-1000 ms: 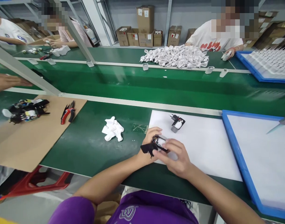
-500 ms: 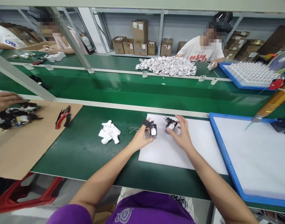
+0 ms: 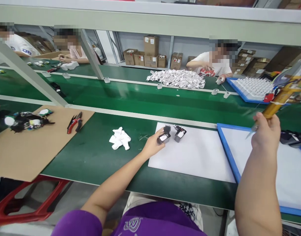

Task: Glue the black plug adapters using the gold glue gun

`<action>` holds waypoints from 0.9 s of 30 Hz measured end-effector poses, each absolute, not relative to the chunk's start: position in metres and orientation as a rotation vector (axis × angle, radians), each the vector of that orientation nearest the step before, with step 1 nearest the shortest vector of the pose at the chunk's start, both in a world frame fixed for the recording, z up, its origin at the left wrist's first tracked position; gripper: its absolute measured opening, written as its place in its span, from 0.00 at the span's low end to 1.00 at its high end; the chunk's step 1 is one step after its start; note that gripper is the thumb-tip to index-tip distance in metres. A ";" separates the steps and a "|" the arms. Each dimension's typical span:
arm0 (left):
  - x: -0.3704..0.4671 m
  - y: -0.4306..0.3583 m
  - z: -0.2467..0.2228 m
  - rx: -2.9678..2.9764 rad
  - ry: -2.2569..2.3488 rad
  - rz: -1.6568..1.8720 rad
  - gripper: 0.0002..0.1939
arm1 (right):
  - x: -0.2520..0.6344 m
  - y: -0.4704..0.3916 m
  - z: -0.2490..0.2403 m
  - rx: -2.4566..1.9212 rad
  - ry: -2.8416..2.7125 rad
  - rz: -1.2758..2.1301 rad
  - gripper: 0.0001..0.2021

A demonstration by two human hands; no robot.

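The left hand (image 3: pixel 151 146) is pinching 1 black charger (image 3: pixel 163 137) upright on the white sheet (image 3: pixel 199 157), steadying it, while the right hand (image 3: pixel 265 131), fingers wrapped tight, is raising a yellow-handled tool (image 3: pixel 278 100).

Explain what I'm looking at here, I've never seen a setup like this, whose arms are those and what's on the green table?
The picture comes from a camera worn on a person's head, looking down at their own two bare arms. No machine is involved. The left hand holds a small black plug part on a white sheet; a second black part stands just beside it. The right hand is raised, gripping a yellowish pointed tool over a blue-framed tray. On the green bench lie a crumpled white cloth, red-handled cutters on cardboard, and a heap of dark parts. Other people work across the belt beside a pile of white parts.
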State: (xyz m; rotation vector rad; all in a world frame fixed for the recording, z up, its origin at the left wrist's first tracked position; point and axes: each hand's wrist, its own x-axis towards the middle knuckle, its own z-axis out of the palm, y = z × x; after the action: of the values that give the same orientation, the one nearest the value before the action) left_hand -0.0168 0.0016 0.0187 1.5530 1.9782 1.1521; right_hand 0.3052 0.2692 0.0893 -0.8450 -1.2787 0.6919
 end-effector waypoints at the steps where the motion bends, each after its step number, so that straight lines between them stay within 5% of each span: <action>1: -0.019 0.002 0.019 1.553 1.911 1.160 0.35 | 0.304 0.270 0.093 -0.855 -1.242 0.767 0.11; 8: -0.021 0.006 0.015 1.597 1.764 1.167 0.40 | 0.254 0.209 0.130 -0.720 -1.271 1.176 0.21; 12: -0.021 0.005 0.013 1.635 1.771 1.158 0.29 | 0.215 0.168 0.154 -0.575 -1.380 1.354 0.24; 18: -0.012 -0.003 0.021 1.648 1.868 1.107 0.17 | 0.179 0.128 0.176 -0.302 -1.346 1.482 0.17; 27: 0.044 -0.021 0.074 1.806 1.889 0.914 0.19 | 0.176 0.113 0.175 -0.235 -1.275 1.601 0.12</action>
State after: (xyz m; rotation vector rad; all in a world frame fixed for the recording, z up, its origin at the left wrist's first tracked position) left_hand 0.0443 -0.0205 0.0739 1.8055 1.8889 0.9139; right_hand 0.1763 0.1131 0.1751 -0.2353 -1.2754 1.6006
